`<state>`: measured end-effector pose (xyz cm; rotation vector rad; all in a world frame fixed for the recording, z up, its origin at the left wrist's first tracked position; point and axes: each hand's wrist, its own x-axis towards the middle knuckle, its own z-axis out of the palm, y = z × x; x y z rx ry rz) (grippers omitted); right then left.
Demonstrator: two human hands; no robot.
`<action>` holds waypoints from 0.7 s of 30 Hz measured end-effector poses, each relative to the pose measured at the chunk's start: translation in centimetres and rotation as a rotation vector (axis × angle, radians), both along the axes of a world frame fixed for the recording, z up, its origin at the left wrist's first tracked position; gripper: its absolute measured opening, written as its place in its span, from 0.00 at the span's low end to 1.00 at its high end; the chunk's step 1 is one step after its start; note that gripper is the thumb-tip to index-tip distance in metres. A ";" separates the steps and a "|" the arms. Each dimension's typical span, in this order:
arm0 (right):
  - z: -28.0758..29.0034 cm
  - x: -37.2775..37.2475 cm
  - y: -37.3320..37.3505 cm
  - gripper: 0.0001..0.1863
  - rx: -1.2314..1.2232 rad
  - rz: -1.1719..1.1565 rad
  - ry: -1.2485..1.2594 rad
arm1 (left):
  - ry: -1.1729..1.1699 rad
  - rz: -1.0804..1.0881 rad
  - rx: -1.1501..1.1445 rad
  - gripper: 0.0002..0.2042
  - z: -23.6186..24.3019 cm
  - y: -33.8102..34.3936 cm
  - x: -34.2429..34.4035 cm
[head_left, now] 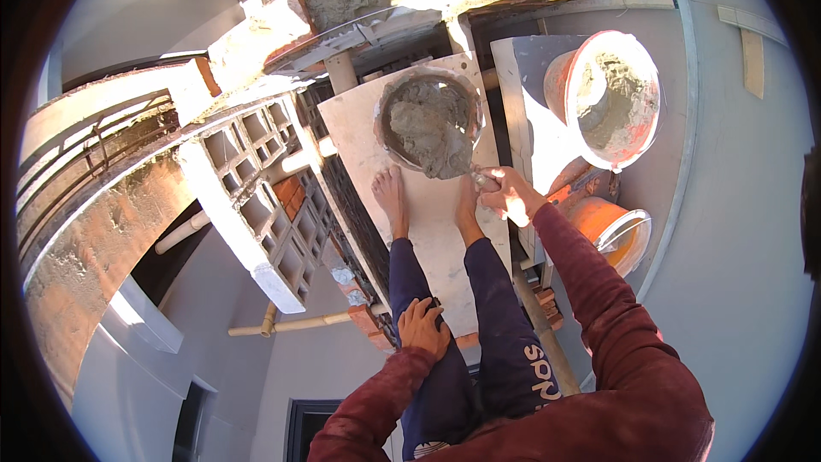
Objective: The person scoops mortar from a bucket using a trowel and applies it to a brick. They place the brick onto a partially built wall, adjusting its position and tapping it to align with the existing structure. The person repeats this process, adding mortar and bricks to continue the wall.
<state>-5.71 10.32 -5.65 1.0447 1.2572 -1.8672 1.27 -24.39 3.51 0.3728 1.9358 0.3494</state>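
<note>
My right hand (510, 194) is closed round the handle of a trowel (484, 178) at the near right rim of a round bucket (381, 147). Grey wet mortar (419, 124) is heaped inside it, and a lump of the mortar hides the trowel's blade at the near rim. My left hand (424, 328) rests on my left knee, fingers a little apart, with nothing in it. The bucket stands on a pale board (346, 107), just beyond my bare feet.
At the right, a large orange bucket (554, 85) with mortar sits on a ledge; another orange bucket (629, 239) is nearer. To the left stands a white lattice block wall (244, 218). A bamboo pole (321, 322) and red bricks (368, 325) lie below the board's left edge.
</note>
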 end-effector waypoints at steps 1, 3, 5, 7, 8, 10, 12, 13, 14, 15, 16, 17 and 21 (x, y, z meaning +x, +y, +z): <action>2.4 -0.8 1.0 0.15 -0.001 0.042 0.032 | 0.001 0.004 0.005 0.18 -0.1 0.1 -0.2; 5.8 -2.4 3.1 0.11 0.154 0.296 0.227 | 0.005 0.014 0.003 0.18 -0.1 0.0 -0.5; 7.9 -4.3 6.2 0.11 0.156 0.328 0.298 | 0.026 0.036 0.015 0.18 -0.1 0.0 -0.8; 12.5 -9.7 8.7 0.09 0.144 0.443 0.207 | 0.031 0.056 0.010 0.18 -0.1 -0.2 -1.1; 13.1 -11.2 10.5 0.08 0.191 0.464 0.235 | 0.030 0.060 0.013 0.18 -0.2 -0.1 -1.3; 14.5 -15.3 13.4 0.07 0.355 0.565 0.255 | 0.039 0.076 0.013 0.18 -0.2 -0.3 -1.4; 13.1 -18.2 18.0 0.07 0.548 0.688 0.325 | 0.038 0.086 0.017 0.18 -0.4 -0.5 -1.5; 13.1 -20.5 19.2 0.07 0.557 0.756 0.393 | 0.033 0.095 0.010 0.18 -0.3 -0.7 -1.4; 11.9 -21.5 21.3 0.07 0.627 0.751 0.373 | 0.024 0.091 0.020 0.18 -0.6 -0.6 -1.6; 11.8 -23.4 21.8 0.08 0.674 0.780 0.415 | 0.023 0.094 0.012 0.18 -0.5 -0.7 -1.6; 10.7 -24.6 22.0 0.10 0.854 0.830 0.603 | 0.007 0.089 -0.002 0.18 -0.5 -0.9 -1.5; 9.8 -25.9 21.7 0.12 0.958 0.904 0.658 | -0.009 0.084 -0.017 0.18 -0.4 -1.2 -1.4; 4.6 -27.7 20.7 0.20 1.422 1.122 0.600 | -0.030 0.088 0.001 0.17 -0.6 -0.4 -2.3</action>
